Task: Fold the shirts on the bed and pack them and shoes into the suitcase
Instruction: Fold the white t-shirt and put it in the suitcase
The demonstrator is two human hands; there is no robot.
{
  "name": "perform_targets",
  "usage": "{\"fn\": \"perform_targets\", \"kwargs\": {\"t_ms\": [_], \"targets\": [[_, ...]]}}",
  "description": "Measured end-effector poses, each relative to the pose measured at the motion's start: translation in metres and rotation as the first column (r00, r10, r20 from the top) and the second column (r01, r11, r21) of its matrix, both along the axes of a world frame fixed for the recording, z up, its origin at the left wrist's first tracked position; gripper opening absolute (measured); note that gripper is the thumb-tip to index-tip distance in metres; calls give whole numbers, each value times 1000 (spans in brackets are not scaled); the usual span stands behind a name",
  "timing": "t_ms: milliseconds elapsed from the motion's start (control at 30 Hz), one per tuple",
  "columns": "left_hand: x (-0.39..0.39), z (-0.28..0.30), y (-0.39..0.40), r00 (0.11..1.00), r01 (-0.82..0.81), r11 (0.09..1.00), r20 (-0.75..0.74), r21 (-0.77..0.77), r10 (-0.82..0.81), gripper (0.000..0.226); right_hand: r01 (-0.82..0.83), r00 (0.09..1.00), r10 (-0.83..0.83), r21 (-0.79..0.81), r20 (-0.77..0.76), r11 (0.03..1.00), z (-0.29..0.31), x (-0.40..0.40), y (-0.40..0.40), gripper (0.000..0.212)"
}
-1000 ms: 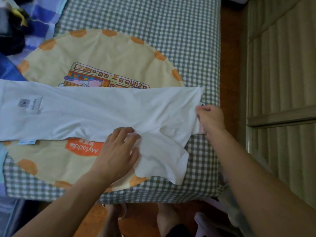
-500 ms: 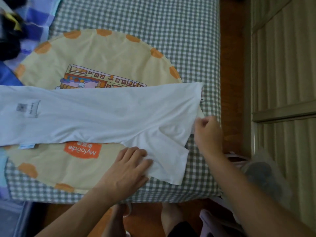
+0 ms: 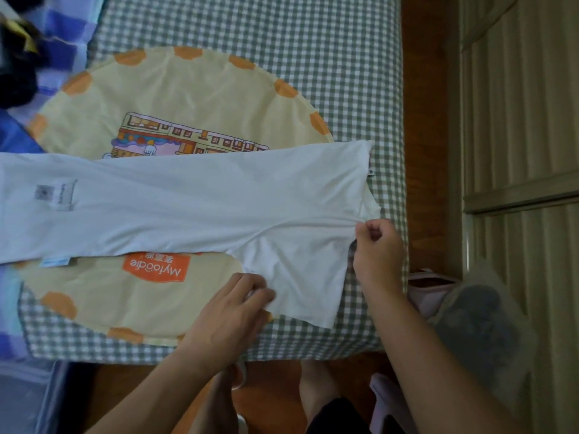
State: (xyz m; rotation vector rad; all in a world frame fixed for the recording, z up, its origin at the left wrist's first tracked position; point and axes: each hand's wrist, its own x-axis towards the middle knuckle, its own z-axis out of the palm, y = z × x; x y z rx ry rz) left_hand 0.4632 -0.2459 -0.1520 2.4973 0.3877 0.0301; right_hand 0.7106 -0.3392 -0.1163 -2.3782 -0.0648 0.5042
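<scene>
- early stage: the shirt (image 3: 188,208) lies across the bed (image 3: 282,42), partly folded; no suitcase or shoes in view, so packing remains.
- right hand (image 3: 377,249) pinches the shoulder fabric, fingers curled tight.
- left hand (image 3: 233,308) pinches the sleeve's near edge, below-left of the right hand's pinch.

A bed (image 3: 282,42) with a green-and-white checked sheet fills most of the room here. On it lies a round cream mat (image 3: 194,95) with orange scallops round its rim and a cartoon building printed in the middle. At the bed's far left corner a blue-and-purple checked blanket (image 3: 62,32) is bunched up. A reddish-brown wooden floor (image 3: 423,120) runs along the bed's right edge, up to pale ribbed panelling (image 3: 517,104) crossed by a flat rail. The light is soft and dim.
</scene>
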Motion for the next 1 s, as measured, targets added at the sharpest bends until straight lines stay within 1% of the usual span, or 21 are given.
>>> {"fn": "perform_targets", "kwargs": {"t_ms": [67,100,133,167,200,233,267,300,333,400,467,500,533,567,600,633,733,800,867,900,1000], "targets": [[-6,6,5,1000,17,1000,10,-8,-17,31,9,1000,-10,-51,-13,999,-9,4,2,6],[-11,8,11,1000,-10,1000,15,12,10,33,25,1000,-26,-62,-15,998,-11,3,5,3],[-19,11,21,996,-88,995,21,37,87,33,49,999,-49,-78,-1,996,-10,0,10,11],[-30,12,35,974,-226,973,22,56,225,32,59,997,-53,-117,53,991,-7,-5,16,22],[-42,11,53,912,-410,910,16,68,410,30,36,989,-7,-193,147,981,-6,-12,21,31],[-56,10,73,801,-597,799,-2,74,599,27,-25,962,95,-262,255,965,-4,-22,27,35],[-70,8,94,660,-746,660,-29,85,750,26,-126,911,229,-298,343,946,-4,-34,35,36],[-85,7,116,520,-845,523,-58,108,852,28,-255,849,358,-292,390,922,-7,-48,45,36],[-98,6,138,397,-903,406,-86,142,914,31,-399,779,480,-273,402,876,-10,-62,56,36],[-124,7,176,208,-952,232,-138,197,968,39,-639,628,696,-279,349,717,-21,-86,80,41],[-143,9,207,37,-981,76,-210,181,977,44,-789,474,852,-323,222,523,-33,-104,102,57],[-151,10,219,-29,-988,9,-238,156,971,45,-839,391,909,-350,147,417,-39,-110,110,67],[-158,10,227,-64,-992,-33,-251,124,966,43,-870,308,949,-383,72,312,-47,-115,115,75],[-163,11,232,-66,-995,-46,-256,83,964,40,-879,236,972,-422,18,221,-55,-119,118,82],[-167,11,234,-45,-999,-35,-265,39,963,35,-873,190,982,-457,1,169,-62,-121,117,85],[-171,11,236,-15,-1000,-16,-284,-1,959,30,-859,167,986,-487,18,155,-67,-123,115,84],[-187,6,240,39,-995,11,-300,-97,953,27,-804,142,984,-567,109,178,-75,-123,111,68],[-197,6,242,-3,-993,-31,-237,-114,971,26,-780,127,981,-596,143,188,-77,-124,112,62],[-205,8,238,-65,-993,-82,-190,-85,980,28,-776,125,977,-598,171,203,-79,-125,113,59],[-209,9,233,-69,-995,-82,-202,-60,977,28,-773,117,977,-601,179,202,-80,-126,112,59],[-219,12,218,-20,-1000,-16,-284,16,959,26,-776,94,979,-603,182,187,-74,-128,111,60]]}}
